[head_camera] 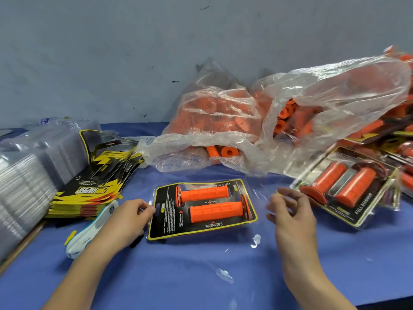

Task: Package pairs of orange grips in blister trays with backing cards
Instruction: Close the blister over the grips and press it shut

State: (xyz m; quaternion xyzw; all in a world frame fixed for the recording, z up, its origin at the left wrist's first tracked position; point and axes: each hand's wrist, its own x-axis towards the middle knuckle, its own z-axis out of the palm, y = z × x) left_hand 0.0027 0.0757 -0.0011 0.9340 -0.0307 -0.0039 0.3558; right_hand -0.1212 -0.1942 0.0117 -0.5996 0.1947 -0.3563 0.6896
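Two orange grips (211, 203) are lying side by side in a clear blister tray (259, 198) over a black-and-yellow backing card (166, 218), flat on the blue table (178, 276) right in front of me. From the head camera, I am pinching the pack's left edge with my left hand (127, 220), thumb and fingertips closing on the thin plastic flange near the hang slot. My right hand (288, 211) is hovering just off the pack's right side, fingers loosely curled and spread; it looks to be holding nothing, though the clear plastic there makes that hard to tell.

I am judging the pack to be light but floppy at its rim: the blister film is thin, slick and easily creased, while the rubber grips are giving it its only weight. The flat flange at either short end is looking like the safest place to take hold, away from the raised pockets.

Loose grips are spilling from plastic bags (223, 121) behind; spare cards (98, 175) and stacked empty trays (33, 171) are sitting to my left, finished packs (342, 189) piling up on my right.
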